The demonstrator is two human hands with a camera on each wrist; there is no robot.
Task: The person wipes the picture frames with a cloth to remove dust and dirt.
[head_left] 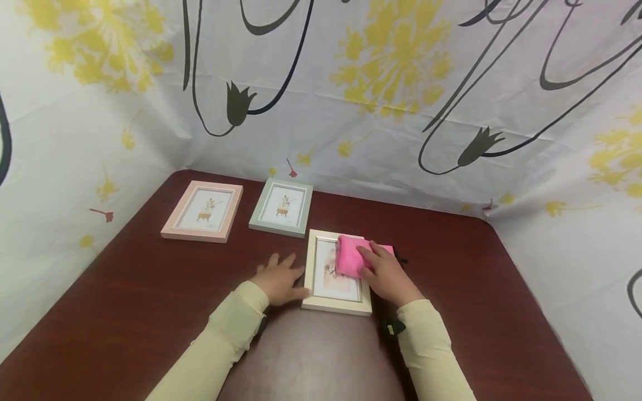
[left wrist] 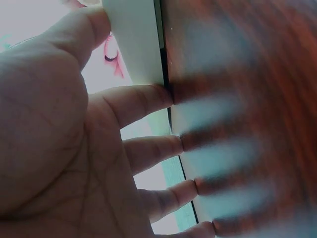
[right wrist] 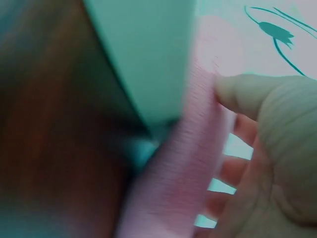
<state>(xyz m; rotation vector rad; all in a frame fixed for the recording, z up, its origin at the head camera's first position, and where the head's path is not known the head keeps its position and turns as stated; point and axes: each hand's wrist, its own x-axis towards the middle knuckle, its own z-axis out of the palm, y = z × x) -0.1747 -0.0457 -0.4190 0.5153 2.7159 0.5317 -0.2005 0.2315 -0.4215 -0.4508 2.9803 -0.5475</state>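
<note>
On the table (head_left: 125,328), pink cloth (head_left: 348,257) under the spread right hand (head_left: 391,277) seemingly wipes a cream picture frame (head_left: 331,284), next needing the splayed left hand (head_left: 281,282) steady.

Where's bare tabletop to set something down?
On the table: right side, between right sleeve and right edge; left front, between pink picture frame and left sleeve. Crowded: cream picture frame, left hand at its left side, right hand on the pink cloth. Narrow gap: pink picture frame to green picture frame.

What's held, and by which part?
Nothing looks gripped: the right hand rests on the pink cloth; the left hand touches the cream frame at its edge.
</note>
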